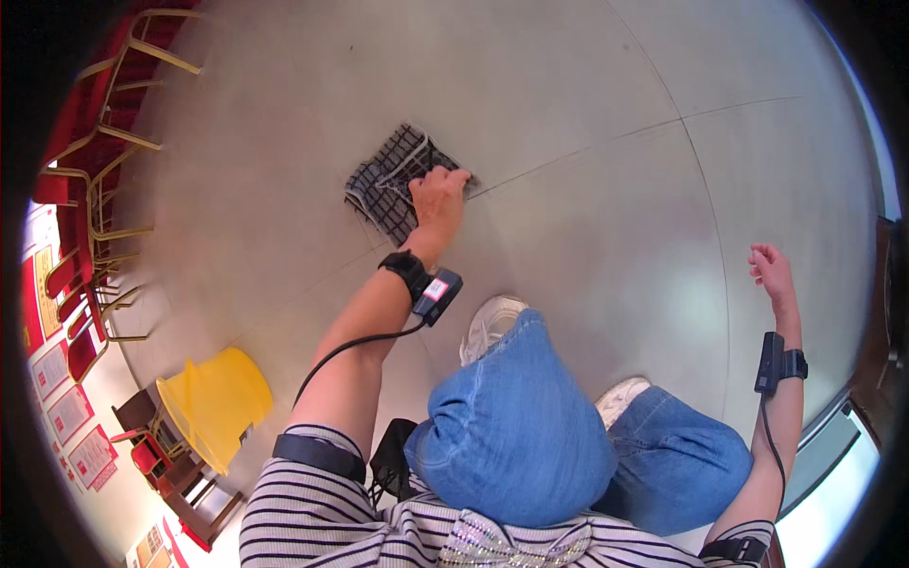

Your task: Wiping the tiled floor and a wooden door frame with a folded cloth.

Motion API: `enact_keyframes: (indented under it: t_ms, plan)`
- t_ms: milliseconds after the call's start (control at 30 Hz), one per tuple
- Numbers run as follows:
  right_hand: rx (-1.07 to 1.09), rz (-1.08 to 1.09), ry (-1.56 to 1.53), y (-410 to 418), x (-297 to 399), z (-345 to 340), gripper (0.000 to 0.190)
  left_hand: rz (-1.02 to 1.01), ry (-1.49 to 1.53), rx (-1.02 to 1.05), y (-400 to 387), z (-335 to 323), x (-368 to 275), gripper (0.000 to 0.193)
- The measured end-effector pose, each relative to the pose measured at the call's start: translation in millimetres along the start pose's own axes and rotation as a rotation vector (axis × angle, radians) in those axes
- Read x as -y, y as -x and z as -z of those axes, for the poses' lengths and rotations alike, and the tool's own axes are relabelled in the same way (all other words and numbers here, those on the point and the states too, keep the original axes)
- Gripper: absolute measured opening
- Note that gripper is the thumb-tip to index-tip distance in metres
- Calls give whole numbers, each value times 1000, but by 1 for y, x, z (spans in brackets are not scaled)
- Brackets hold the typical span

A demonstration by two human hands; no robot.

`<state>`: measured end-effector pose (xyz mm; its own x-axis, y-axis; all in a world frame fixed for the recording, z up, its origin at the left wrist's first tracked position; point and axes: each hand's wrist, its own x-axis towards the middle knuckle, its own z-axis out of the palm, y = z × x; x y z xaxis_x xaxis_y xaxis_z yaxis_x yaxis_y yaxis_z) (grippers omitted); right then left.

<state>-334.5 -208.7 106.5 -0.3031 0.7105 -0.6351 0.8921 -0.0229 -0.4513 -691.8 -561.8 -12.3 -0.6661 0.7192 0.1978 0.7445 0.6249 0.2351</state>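
Observation:
A dark grey checked cloth (398,177), partly folded over itself, lies on the pale tiled floor (568,170) ahead of me. My left hand (440,195) is on its right part, fingers bent over the fabric near the edge; whether they pinch it cannot be made out. Well to the right, my right hand (770,270) hangs in the air with its fingers curled in, and nothing shows in it. Each wrist wears a black strap with a small cabled box. Below the hands are my bent knees in blue jeans (518,426) and white shoes (497,323).
A yellow bucket (227,405) stands at the lower left. Red chairs with gold metal frames (92,206) line the left side, with a dark wooden chair (192,490) beyond the bucket. Dark wooden furniture or a door edge (884,305) is at the far right.

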Motion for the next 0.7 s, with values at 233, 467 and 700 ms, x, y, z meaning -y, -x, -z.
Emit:
enact_keyframes:
  t_ms: [233,467,700]
  plan:
    - [-20,-23,-24,2,3,-2,23,-111,-24,50,4,3,5,10]
    - [-33,-40,19,0,-13,3,22,-105,-18,87,12,0,0,13]
    - [-23,7,6,2,-3,0,21,-30,-14,26,6,-3,2,14]
